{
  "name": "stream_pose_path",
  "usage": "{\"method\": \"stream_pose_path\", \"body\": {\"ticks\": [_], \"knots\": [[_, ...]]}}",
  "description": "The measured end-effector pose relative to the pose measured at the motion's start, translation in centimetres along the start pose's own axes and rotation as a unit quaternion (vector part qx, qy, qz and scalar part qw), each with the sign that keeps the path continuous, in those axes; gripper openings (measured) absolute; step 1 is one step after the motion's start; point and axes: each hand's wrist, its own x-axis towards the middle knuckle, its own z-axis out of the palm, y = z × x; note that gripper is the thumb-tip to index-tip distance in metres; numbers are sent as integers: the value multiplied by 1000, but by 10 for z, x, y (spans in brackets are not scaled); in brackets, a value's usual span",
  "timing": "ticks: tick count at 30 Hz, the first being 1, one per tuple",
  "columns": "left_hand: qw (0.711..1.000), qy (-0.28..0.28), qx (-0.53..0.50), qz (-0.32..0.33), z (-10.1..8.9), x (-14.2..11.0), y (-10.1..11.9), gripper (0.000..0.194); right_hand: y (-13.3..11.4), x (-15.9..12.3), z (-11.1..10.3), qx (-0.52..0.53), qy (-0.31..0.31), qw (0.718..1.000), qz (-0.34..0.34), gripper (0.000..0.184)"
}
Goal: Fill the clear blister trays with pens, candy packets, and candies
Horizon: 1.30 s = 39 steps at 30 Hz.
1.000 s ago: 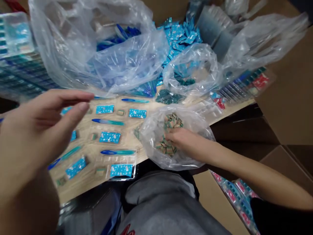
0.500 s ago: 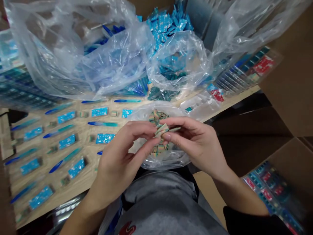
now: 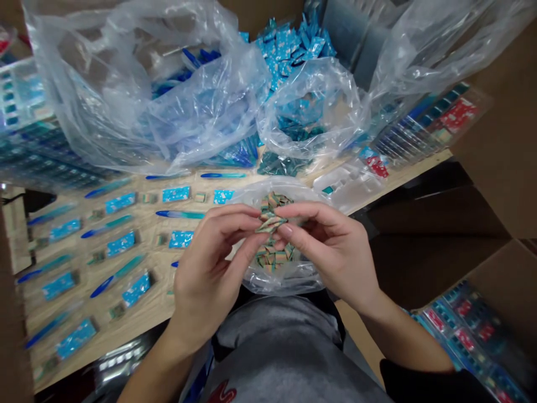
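Note:
Small flat pieces with green, orange and cream stripes (image 3: 272, 223) are pinched between my two hands, above an open clear plastic bag (image 3: 289, 284). My left hand (image 3: 205, 268) has its thumb and fingertips closed at the left end of the pieces. From the other side, my right hand (image 3: 344, 252) grips them between thumb and index finger. How many pieces are held I cannot tell. More striped pieces (image 3: 274, 257) of the same kind lie in the bag, right below my fingers and partly hidden by them.
Blue pens (image 3: 117, 275), blue patterned packets (image 3: 136, 289) and small striped pieces lie in rows across the wooden table (image 3: 157, 305). Large plastic bags (image 3: 201, 106) and a heap of blue packets (image 3: 289, 47) stand behind. A cardboard box (image 3: 495, 280) with filled packs is at right.
The striped pieces have turned and shifted slightly left between my fingers; one no longer sticks out to the right. Both hands keep their pinch. The view has shifted slightly.

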Motion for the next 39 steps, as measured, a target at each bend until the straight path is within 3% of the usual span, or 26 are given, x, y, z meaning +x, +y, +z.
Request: {"method": "stream_pose_path", "body": {"ticks": [3,9,16,21,24,27,30,33,39], "knots": [[999,33,19,25,2,-3,-3,34,2,-1,1,-30,-11,999,-35,14],[995,36,62,66,0,-1,-7,30,5,-2,0,-161,-15,977,-140,22],[998,20,-39,-48,0,2,3,17,-2,-1,4,-80,38,996,-18,10],[998,53,-11,-24,5,2,2,15,-9,-3,1,-131,-5,989,-68,17],[996,83,-11,-43,4,1,-3,21,-10,-5,-3,-149,-49,986,-52,29],[991,71,-70,-84,1,-1,-6,15,-5,-6,-1,-125,-14,991,-36,34],[986,54,-115,-106,-1,-1,-5,10,0,-5,5,-61,25,997,-40,22],[991,37,-96,-85,0,0,-2,8,0,-2,11,-40,19,998,-38,7],[994,50,-71,-59,6,2,3,10,-5,0,10,-77,26,995,-50,15]]}}
